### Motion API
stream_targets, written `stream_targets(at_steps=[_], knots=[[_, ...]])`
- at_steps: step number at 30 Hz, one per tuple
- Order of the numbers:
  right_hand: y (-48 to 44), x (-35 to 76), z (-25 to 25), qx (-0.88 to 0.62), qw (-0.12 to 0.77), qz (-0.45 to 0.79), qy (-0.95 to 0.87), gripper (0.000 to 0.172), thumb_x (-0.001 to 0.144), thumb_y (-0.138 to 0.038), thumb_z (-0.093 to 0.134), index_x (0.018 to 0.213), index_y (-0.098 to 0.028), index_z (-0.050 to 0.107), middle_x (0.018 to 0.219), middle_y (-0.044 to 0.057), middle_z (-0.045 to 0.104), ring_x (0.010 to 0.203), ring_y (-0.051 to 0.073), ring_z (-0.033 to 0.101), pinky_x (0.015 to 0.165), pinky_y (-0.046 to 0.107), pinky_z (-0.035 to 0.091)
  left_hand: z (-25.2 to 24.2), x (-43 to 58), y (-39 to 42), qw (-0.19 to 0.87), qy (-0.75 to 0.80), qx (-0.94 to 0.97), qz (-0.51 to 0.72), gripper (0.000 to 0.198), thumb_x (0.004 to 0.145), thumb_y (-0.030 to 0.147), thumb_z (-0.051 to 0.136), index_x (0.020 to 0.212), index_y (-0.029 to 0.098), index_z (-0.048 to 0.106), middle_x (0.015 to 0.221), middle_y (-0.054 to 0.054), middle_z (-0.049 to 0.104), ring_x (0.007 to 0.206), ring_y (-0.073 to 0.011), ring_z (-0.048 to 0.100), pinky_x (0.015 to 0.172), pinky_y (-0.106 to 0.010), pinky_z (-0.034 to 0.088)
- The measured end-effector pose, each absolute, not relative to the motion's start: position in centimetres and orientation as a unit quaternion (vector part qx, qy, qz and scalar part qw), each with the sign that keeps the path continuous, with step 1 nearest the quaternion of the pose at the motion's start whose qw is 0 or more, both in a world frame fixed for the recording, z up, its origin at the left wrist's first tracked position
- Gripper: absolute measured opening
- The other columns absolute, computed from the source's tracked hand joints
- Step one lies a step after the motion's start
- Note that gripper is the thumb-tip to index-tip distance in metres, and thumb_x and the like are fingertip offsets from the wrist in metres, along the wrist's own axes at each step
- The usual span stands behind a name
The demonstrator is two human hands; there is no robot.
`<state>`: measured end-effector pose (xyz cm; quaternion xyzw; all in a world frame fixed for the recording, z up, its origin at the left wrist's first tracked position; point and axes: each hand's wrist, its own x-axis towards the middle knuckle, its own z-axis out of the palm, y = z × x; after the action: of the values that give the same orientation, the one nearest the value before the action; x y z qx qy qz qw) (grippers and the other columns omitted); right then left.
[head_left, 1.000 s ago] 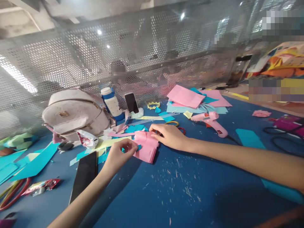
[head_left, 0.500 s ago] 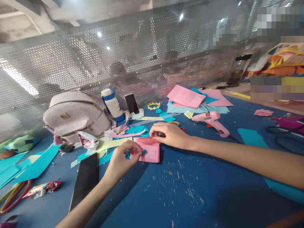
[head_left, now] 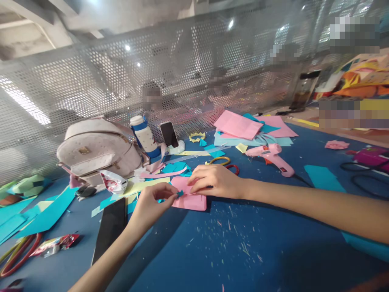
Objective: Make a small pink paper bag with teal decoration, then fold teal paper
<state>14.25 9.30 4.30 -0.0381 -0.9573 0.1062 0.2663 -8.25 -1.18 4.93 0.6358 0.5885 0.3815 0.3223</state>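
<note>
A small folded pink paper piece (head_left: 194, 202) lies on the blue tabletop in front of me. My left hand (head_left: 156, 199) is at its left side, thumb and forefinger closed on a small blue paper piece (head_left: 180, 193) just over the pink paper. My right hand (head_left: 212, 181) rests on the pink paper from the right, its slightly bent fingers apart and pressing on the upper part. The fingers hide some of the folds beneath. Yellow-and-red-handled scissors (head_left: 220, 161) lie just behind my right hand.
A pink glue gun (head_left: 270, 154) lies to the right, before stacked pink and blue sheets (head_left: 238, 123). Behind the left hand stand a pale backpack (head_left: 97, 150), a white-and-blue bottle (head_left: 144, 136) and a propped phone (head_left: 169, 134). A dark flat device (head_left: 111, 227) lies by my left forearm.
My right hand has come down and toward me; the raised pink flap it held is now lowered under its fingers. My left hand still pinches the blue piece, slightly shifted.
</note>
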Motion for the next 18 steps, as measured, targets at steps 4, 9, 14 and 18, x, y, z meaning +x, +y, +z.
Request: stream_targets(at_steps=[4, 9, 14, 18], knots=[[9.5, 14.2, 3.8, -0.055, 0.264, 0.149, -0.952, 0.019, 0.094, -0.03, 0.057, 0.101, -0.025, 0.074, 0.117, 0.003, 0.068, 0.109, 0.019, 0.058, 0.091, 0.036, 0.047, 5.2, -8.8, -0.8, 0.342, 0.577, 0.619, 0.409, 0.014, 0.072, 0.03, 0.07, 0.075, 0.016, 0.068, 0.071, -0.003, 0.07, 0.065, -0.0146, 0.065, 0.061, -0.024, 0.05], [9.6, 14.3, 3.6, -0.048, 0.242, 0.208, -0.946, 0.021, 0.094, -0.031, 0.057, 0.104, -0.025, 0.074, 0.128, 0.005, 0.063, 0.117, 0.019, 0.057, 0.1, 0.037, 0.044, 5.2, -8.6, -0.9, 0.307, 0.596, 0.629, 0.393, 0.015, 0.07, 0.032, 0.071, 0.073, 0.018, 0.07, 0.075, -0.003, 0.067, 0.06, -0.0113, 0.054, 0.054, -0.022, 0.043], [9.2, 14.2, 3.9, -0.011, 0.236, 0.231, -0.944, 0.02, 0.092, -0.029, 0.059, 0.106, -0.023, 0.073, 0.13, 0.008, 0.062, 0.124, 0.019, 0.052, 0.105, 0.041, 0.041, 5.1, -7.8, -1.5, 0.4, 0.576, 0.592, 0.396, 0.019, 0.074, 0.035, 0.069, 0.069, 0.017, 0.066, 0.065, 0.0, 0.061, 0.056, -0.0094, 0.048, 0.052, -0.021, 0.035], [8.8, 14.1, 4.3, 0.001, 0.233, 0.228, -0.945, 0.018, 0.092, -0.027, 0.06, 0.102, -0.022, 0.074, 0.13, 0.008, 0.062, 0.123, 0.019, 0.053, 0.107, 0.041, 0.039, 5.0, -7.9, -1.4, 0.416, 0.574, 0.579, 0.403, 0.018, 0.074, 0.035, 0.068, 0.07, 0.017, 0.065, 0.065, 0.001, 0.061, 0.055, -0.0094, 0.049, 0.053, -0.021, 0.036]])
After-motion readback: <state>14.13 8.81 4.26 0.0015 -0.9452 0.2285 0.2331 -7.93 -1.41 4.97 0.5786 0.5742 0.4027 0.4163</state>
